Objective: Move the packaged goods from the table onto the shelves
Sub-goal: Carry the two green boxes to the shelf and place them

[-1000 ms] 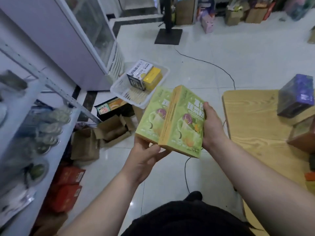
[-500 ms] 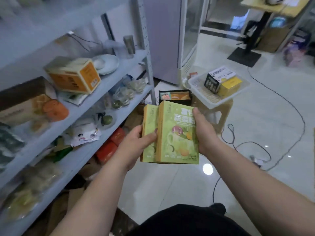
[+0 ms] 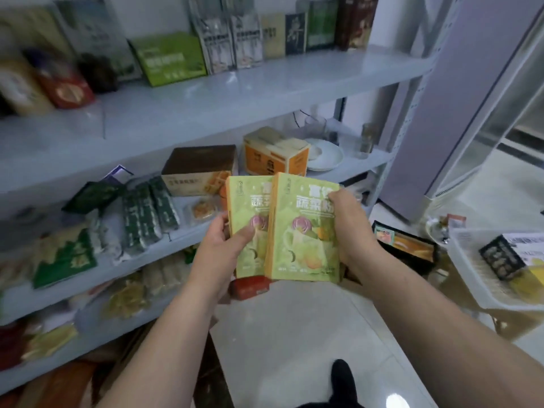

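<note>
Our left hand [image 3: 223, 248], fingers curled round the left green box [image 3: 245, 201], our right hand [image 3: 350, 234] clamping the right green box [image 3: 303, 240] by its edge, open room along the upper shelf [image 3: 265, 89] front

**Your arms and your dark clothes**

Your left arm [image 3: 164, 334] and your right arm [image 3: 426, 313] are both bare from the elbow down. Your left hand [image 3: 219, 245] and your right hand [image 3: 350, 228] are bare too. You wear a black piece of clothing [image 3: 321, 405], seen only as a thin strip. Your foot [image 3: 341, 373] is covered in black. You cannot tell if that is a shoe or a sock.
</note>
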